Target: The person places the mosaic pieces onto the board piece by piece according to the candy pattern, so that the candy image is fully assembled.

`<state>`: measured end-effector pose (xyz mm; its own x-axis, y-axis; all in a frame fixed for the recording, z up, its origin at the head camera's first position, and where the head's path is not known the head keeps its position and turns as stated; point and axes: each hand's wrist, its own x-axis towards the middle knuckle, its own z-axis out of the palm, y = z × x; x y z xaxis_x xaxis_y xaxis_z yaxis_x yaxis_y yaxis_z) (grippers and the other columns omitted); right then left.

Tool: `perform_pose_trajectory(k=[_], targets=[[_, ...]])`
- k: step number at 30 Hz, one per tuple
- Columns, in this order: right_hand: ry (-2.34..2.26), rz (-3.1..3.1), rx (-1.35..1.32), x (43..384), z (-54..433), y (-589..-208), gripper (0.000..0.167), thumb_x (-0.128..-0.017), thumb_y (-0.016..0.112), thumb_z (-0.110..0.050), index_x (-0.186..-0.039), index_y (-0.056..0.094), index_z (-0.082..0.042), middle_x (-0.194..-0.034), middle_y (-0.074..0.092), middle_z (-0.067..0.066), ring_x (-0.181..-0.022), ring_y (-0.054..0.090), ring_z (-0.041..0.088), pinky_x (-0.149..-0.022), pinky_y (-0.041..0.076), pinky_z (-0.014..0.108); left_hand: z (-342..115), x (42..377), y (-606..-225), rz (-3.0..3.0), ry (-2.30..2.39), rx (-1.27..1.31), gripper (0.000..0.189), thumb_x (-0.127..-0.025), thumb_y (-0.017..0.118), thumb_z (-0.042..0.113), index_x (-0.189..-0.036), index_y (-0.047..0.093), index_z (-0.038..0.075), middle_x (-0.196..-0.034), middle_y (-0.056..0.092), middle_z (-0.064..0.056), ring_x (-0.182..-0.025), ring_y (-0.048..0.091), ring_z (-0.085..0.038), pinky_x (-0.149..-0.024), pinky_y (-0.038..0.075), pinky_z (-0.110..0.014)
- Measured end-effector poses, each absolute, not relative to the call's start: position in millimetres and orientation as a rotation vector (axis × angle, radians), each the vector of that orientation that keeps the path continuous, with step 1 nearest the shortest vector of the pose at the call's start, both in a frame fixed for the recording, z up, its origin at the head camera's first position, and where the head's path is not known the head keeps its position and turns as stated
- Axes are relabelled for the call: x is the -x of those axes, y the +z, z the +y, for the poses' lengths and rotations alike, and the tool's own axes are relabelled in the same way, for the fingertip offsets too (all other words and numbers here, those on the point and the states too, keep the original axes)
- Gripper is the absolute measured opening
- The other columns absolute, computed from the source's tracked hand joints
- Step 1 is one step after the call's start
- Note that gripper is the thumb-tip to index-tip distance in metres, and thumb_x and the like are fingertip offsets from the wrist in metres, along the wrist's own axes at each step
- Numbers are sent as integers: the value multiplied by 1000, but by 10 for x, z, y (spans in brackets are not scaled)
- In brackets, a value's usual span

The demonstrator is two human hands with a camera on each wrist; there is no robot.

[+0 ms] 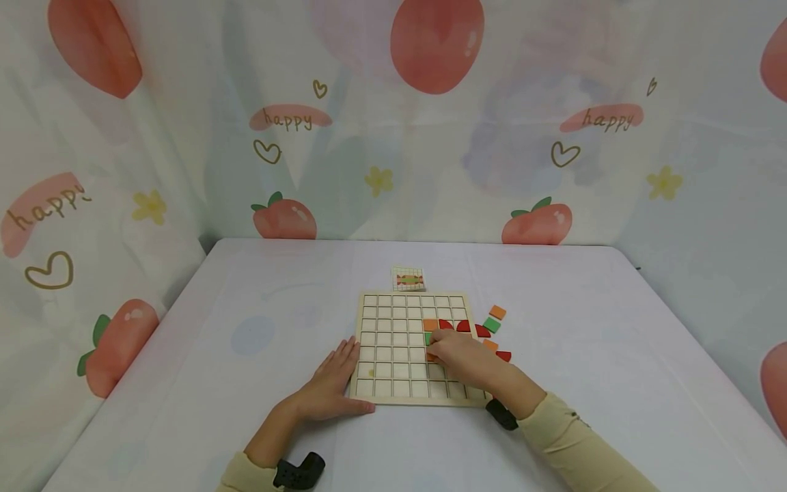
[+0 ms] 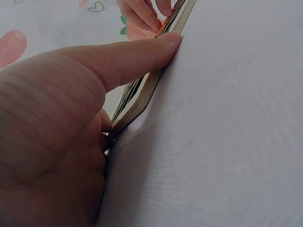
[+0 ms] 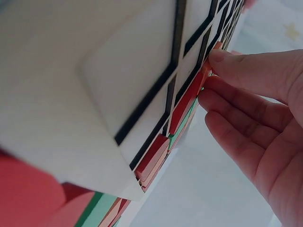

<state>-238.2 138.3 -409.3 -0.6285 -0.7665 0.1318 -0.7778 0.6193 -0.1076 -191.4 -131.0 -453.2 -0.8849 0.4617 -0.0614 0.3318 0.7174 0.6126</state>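
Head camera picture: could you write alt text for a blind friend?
A person's right hand pinches a small orange tile at a pale square grid board, while the left hand rests along its left edge. Loose red, green and orange pieces lie by its right edge; a small rectangular patterned card lies beyond it.

White table (image 1: 295, 294) under gridded board (image 1: 384, 355), card (image 1: 408, 279), tiles (image 1: 492, 324)

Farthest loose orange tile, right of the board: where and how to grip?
I'd come from above and pinch the orange tile by the two opposite side edges that don't face the green tile. It lies flat on the table, so only its edges look grippable, and the green tile crowds its near side.
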Motion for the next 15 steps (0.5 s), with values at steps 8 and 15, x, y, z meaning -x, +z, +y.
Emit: perform_pose_trajectory(k=[8,15], targets=[[268,-2775,-1321,2370,1399,-4063,7,-78,72,-5,-85,70,-4,-84,53,1,-75,52,14,-64,47,21,-1308,1908,-4510,2711,911,-641,108,-75,66,55,-145,8,-4,-152,2,-16,-138,-3,-28,-108,3,-46],[369,-2819,-1242,2478,1517,-4004,9,-79,69,3,-86,69,-4,-90,58,5,-83,57,19,-71,49,27,-1305,1909,-4517,2714,901,-638,109,-75,66,56,-145,8,-3,-152,1,-16,-138,-3,-27,-108,4,-46]])
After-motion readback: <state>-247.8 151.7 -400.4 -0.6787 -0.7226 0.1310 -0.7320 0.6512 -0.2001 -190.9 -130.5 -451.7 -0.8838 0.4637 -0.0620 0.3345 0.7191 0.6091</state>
